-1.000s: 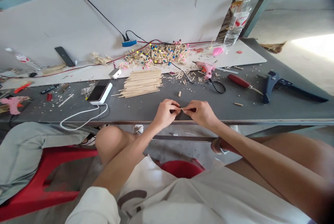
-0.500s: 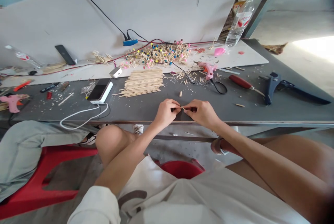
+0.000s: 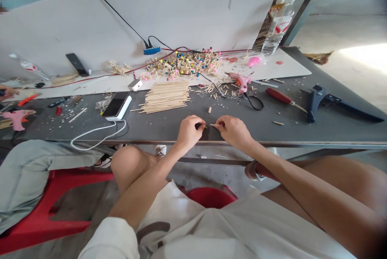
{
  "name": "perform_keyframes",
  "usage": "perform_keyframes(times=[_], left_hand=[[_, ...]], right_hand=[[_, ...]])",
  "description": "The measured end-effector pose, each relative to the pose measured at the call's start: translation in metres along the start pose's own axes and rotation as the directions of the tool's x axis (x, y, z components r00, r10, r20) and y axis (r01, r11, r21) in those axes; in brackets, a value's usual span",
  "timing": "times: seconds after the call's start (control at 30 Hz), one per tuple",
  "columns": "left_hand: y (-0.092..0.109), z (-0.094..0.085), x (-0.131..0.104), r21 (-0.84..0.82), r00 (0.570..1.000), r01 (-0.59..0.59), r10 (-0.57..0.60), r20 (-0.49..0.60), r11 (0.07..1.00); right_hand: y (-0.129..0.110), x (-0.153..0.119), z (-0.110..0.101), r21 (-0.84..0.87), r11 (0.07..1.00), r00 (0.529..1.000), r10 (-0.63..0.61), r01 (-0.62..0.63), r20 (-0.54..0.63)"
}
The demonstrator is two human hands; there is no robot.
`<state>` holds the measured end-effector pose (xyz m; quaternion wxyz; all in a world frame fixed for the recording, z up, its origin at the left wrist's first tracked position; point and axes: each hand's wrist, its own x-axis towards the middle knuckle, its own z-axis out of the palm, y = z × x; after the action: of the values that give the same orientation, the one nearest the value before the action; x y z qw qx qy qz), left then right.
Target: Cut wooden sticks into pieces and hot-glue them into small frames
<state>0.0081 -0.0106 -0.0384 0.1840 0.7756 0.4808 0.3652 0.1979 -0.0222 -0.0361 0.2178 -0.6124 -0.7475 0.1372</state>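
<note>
My right hand is closed in a pinch on a short piece of wooden stick, whose end points left. Just across a small gap, my left hand is closed too, thumb and fingertips together. Something tiny and pale may be between those fingertips, but I cannot make it out. Both hands are low over the grey table near its front edge. Beyond the gap stands a short wooden piece. Farther back lies a bundle of thin wooden sticks.
A heap of short sticks with coloured ball ends lies behind. To the right are a pink glue gun, a red-handled tool and a dark blue tool. A white device with a cable is left. A co-worker's hand shows far left.
My hands have come apart, opening a small gap between the fingertips; the stick piece stays with the right hand. A co-worker's hand has appeared at the left edge.
</note>
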Motion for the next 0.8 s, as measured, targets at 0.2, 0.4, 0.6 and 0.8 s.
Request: perform_keyframes(times=[0.2, 0.4, 0.6, 0.8], left_hand=[[0.000, -0.001, -0.001, 0.038, 0.999, 0.002, -0.004, 0.034, 0.999], [0.000, -0.001, 0.000, 0.031, 0.999, 0.003, -0.005, 0.044, 1.000], [0.002, -0.002, 0.000, 0.023, 0.997, -0.032, 0.030, 0.068, 0.999], [0.002, -0.002, -0.001, 0.028, 0.994, -0.072, 0.069, 0.081, 0.997]], right_hand=[[-0.003, -0.001, -0.003, 0.026, 0.999, 0.998, 0.040, -0.042, 0.044], [-0.005, -0.004, -0.008, -0.018, 0.999, 0.995, 0.039, -0.037, 0.092], [0.008, -0.003, -0.006, 0.053, 0.988, 0.989, -0.147, 0.146, 0.022], [0.005, -0.005, -0.007, 0.041, 0.986, 0.986, -0.164, 0.162, 0.044]])
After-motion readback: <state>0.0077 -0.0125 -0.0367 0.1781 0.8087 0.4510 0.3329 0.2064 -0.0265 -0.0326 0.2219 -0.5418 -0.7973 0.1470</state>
